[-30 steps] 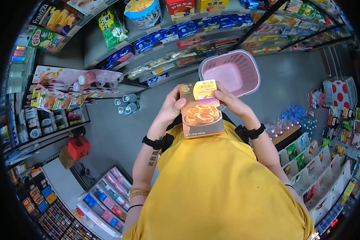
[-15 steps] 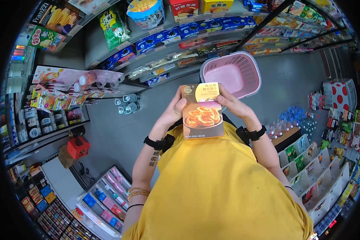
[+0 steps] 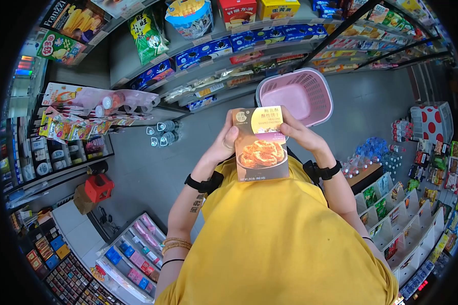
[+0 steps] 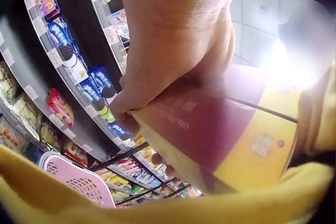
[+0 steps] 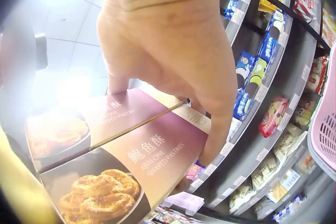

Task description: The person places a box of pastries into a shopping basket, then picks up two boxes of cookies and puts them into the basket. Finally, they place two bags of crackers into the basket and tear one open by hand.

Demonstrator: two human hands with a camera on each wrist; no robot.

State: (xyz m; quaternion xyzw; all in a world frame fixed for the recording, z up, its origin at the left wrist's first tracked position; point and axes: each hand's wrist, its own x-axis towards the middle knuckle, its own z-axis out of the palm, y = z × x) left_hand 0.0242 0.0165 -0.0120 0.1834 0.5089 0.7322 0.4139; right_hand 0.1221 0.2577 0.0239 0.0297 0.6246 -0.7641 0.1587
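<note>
Both hands hold a pastry box (image 3: pixel 261 145) upright in front of the yellow shirt, its printed front facing up to the head camera. My left hand (image 3: pixel 225 141) grips the left edge, thumb on the front face. On the opposite edge, my right hand (image 3: pixel 301 134) has its thumb over the upper corner and its fingers behind the box. In the right wrist view, the box (image 5: pixel 157 153) shows browned pastries in a dark bowl and the words "abalone shaped pastries". A maroon and yellow side of the box (image 4: pixel 210 134) faces the left wrist camera.
Beyond the box, a pink basket (image 3: pixel 318 96) stands on the floor near the snack shelves (image 3: pixel 188 66). Water bottles (image 3: pixel 163 133) stand on the floor at left, by a hanging snack rack (image 3: pixel 96 109). White divided bins (image 3: pixel 399 218) are at right, a red stool (image 3: pixel 99 188) at lower left.
The box and both hands have shifted slightly right and down in the head view, and the basket and shelves have drifted the same way. The two-handed hold is unchanged.
</note>
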